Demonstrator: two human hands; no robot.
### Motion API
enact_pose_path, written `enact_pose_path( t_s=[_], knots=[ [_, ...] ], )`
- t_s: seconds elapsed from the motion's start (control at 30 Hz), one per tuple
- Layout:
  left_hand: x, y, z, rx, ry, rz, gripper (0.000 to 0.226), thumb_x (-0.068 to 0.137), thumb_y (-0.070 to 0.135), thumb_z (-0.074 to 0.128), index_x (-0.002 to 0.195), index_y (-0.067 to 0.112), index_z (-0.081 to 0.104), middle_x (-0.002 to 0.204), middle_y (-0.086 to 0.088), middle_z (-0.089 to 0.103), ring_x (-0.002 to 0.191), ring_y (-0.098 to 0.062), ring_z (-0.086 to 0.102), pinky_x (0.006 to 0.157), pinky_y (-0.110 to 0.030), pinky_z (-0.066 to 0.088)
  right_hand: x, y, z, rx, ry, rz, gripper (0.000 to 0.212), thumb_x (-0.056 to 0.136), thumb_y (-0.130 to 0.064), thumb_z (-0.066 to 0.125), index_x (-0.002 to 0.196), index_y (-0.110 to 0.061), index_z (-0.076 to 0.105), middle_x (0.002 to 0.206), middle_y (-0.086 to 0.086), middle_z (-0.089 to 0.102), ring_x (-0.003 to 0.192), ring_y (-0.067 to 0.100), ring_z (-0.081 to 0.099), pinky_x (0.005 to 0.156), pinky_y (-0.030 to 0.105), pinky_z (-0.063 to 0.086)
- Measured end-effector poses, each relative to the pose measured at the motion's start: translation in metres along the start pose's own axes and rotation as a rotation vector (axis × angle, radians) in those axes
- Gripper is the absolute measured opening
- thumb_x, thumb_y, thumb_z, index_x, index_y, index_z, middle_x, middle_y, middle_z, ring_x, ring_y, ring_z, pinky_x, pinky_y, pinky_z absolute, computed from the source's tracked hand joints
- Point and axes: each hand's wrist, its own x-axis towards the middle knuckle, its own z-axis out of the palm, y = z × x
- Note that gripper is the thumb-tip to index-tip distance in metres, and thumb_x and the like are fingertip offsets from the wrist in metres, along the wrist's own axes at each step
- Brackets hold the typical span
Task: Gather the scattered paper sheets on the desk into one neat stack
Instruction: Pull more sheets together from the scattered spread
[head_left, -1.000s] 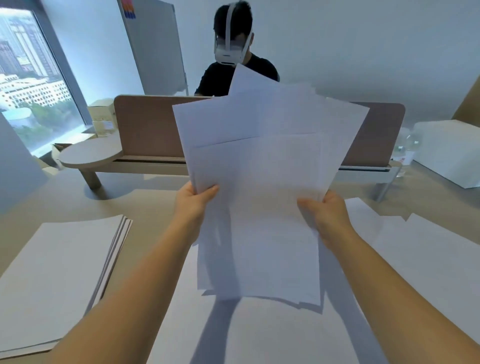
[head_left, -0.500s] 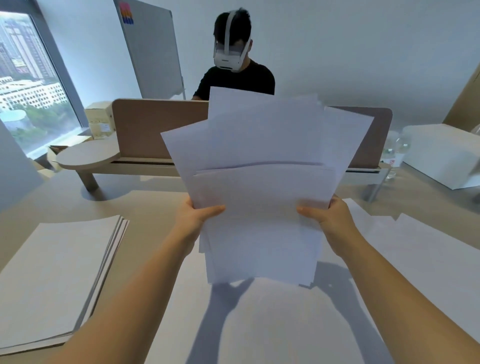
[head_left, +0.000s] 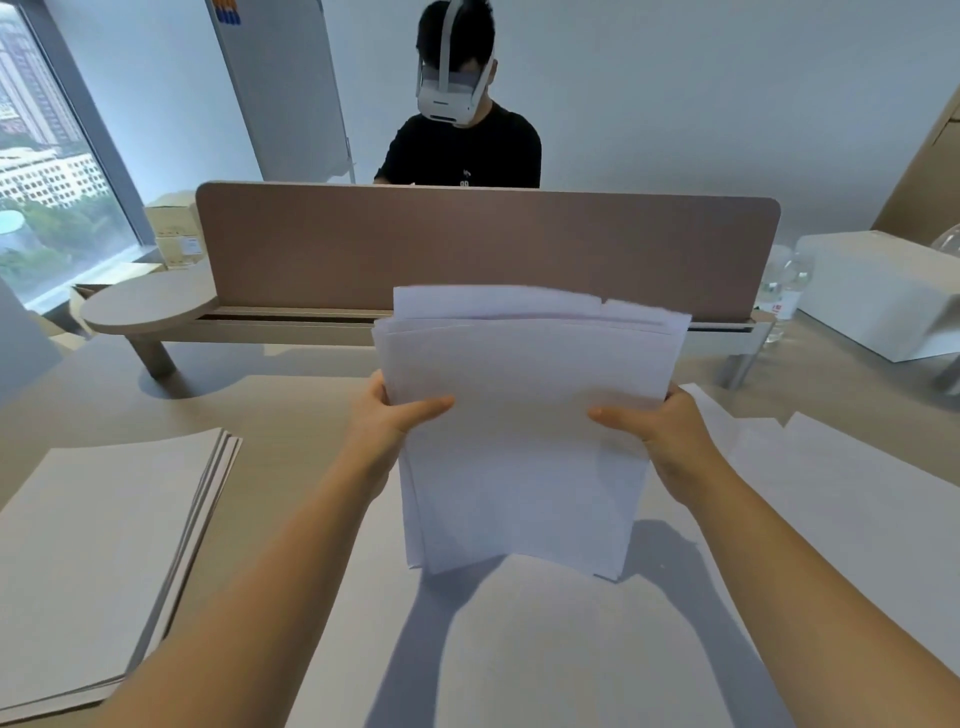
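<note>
The thumb of the left hand (head_left: 387, 415) was laid across the front of a bundle of white paper sheets (head_left: 524, 431), its fingers hidden behind the left edge, so that the bundle was gripped there. The right hand (head_left: 660, 436) was curled round the opposite edge in the same way, thumb in front and fingers out of sight behind. The bundle was held nearly upright between the two hands, above the counter (head_left: 291, 415). Its lower edge was seen close to a large white sheet (head_left: 571, 649) lying flat below, though contact could not be judged. The top edges of the held sheets were not yet level: several corners were stepped one behind another, and the bottom corners were likewise uneven.

More loose white sheets (head_left: 831, 493) were spread flat on the counter to the right of the right forearm, overlapping each other. To the left, a separate pile of larger pale boards (head_left: 104, 545) was set on the counter, its edges slightly fanned.

Behind the bundle a brown divider panel (head_left: 467, 244) was mounted across the far side of the counter, with a round shelf (head_left: 148, 304) at its left end. Beyond it a person in a black shirt (head_left: 460, 148) was seated, wearing a white headset. A white box (head_left: 878, 291) was placed at the far right, and a window (head_left: 47, 171) was seen at the left.
</note>
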Motion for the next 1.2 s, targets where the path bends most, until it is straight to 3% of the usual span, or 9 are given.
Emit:
enact_pose_path(
  t_s=[0.1,0.23,0.47,0.57,0.63,0.73,0.9,1.03,1.2],
  knots=[
    [0.004,0.005,-0.006,-0.004,-0.028,0.036,0.028,0.075,-0.004,0.067,0.09,0.018,0.058,0.086,0.001,0.067,0.064,-0.002,0.068,0.058,-0.014,0.055,0.002,-0.003,-0.007,0.028,0.006,-0.04,0.025,0.072,0.007,0.068,0.09,-0.01,0.065,0.074,-0.006,0.068,0.063,0.004,0.066,0.061,0.016,0.056],
    [0.002,0.005,0.004,-0.004,-0.062,0.015,0.04,0.055,0.009,0.075,0.092,0.018,0.062,0.088,0.0,0.069,0.078,-0.017,0.066,0.067,-0.026,0.055,0.001,-0.002,-0.003,0.03,-0.01,-0.05,0.028,0.072,0.007,0.069,0.093,-0.011,0.065,0.081,-0.003,0.068,0.072,0.012,0.065,0.062,0.017,0.056],
    [-0.001,-0.021,-0.001,0.061,-0.134,-0.069,0.043,0.043,0.015,0.077,0.083,0.02,0.064,0.069,0.012,0.072,0.074,-0.012,0.067,0.063,-0.022,0.054,-0.002,0.018,-0.016,0.0,-0.035,-0.001,0.022,0.074,0.004,0.068,0.082,-0.016,0.066,0.066,-0.012,0.071,0.075,0.014,0.066,0.07,0.023,0.055],
    [-0.01,-0.047,0.0,0.054,-0.126,-0.177,0.055,0.031,0.025,0.077,0.084,0.022,0.065,0.082,0.007,0.071,0.083,-0.017,0.064,0.07,-0.028,0.05,-0.007,0.039,-0.019,-0.015,-0.036,0.076,0.021,0.075,0.005,0.067,0.074,-0.016,0.064,0.06,-0.012,0.069,0.068,0.01,0.066,0.067,0.02,0.054],
    [-0.015,-0.06,0.003,0.038,-0.115,-0.22,0.061,0.028,0.03,0.076,0.088,0.021,0.064,0.093,0.001,0.069,0.09,-0.021,0.063,0.072,-0.03,0.05,-0.009,0.054,-0.018,-0.002,-0.032,0.13,0.021,0.075,0.006,0.067,0.076,-0.015,0.064,0.072,-0.003,0.069,0.076,0.02,0.064,0.077,0.031,0.053],
    [-0.017,-0.07,0.013,-0.004,-0.081,-0.211,0.062,0.03,0.024,0.078,0.09,0.018,0.064,0.096,-0.003,0.067,0.097,-0.028,0.061,0.08,-0.036,0.05,-0.011,0.066,-0.013,0.039,-0.013,0.156,0.022,0.073,0.006,0.069,0.076,-0.016,0.064,0.078,0.0,0.068,0.077,0.021,0.063,0.079,0.036,0.052],
    [-0.017,-0.064,0.021,-0.06,-0.002,-0.141,0.049,0.036,0.015,0.078,0.083,0.021,0.066,0.081,0.004,0.073,0.091,-0.027,0.063,0.087,-0.04,0.05,0.001,0.052,-0.026,0.052,-0.034,0.082,0.023,0.072,0.01,0.066,0.071,-0.013,0.066,0.054,-0.013,0.069,0.056,0.001,0.066,0.059,0.015,0.053],
    [-0.026,-0.061,0.022,-0.036,0.022,-0.137,0.05,0.041,0.012,0.078,0.087,0.024,0.064,0.09,0.001,0.069,0.094,-0.028,0.061,0.085,-0.041,0.051,-0.003,0.052,-0.037,0.005,-0.083,0.083,0.023,0.073,0.007,0.067,0.081,-0.015,0.067,0.075,-0.004,0.071,0.082,0.021,0.065,0.081,0.033,0.051],
    [-0.032,-0.047,0.038,0.022,0.041,-0.105,0.043,0.052,0.005,0.076,0.088,0.023,0.062,0.091,0.001,0.066,0.093,-0.025,0.06,0.087,-0.04,0.049,-0.001,0.044,-0.035,0.037,-0.042,0.091,0.021,0.072,0.006,0.069,0.087,-0.009,0.067,0.066,-0.008,0.069,0.078,0.019,0.062,0.082,0.031,0.048]
  ],
)
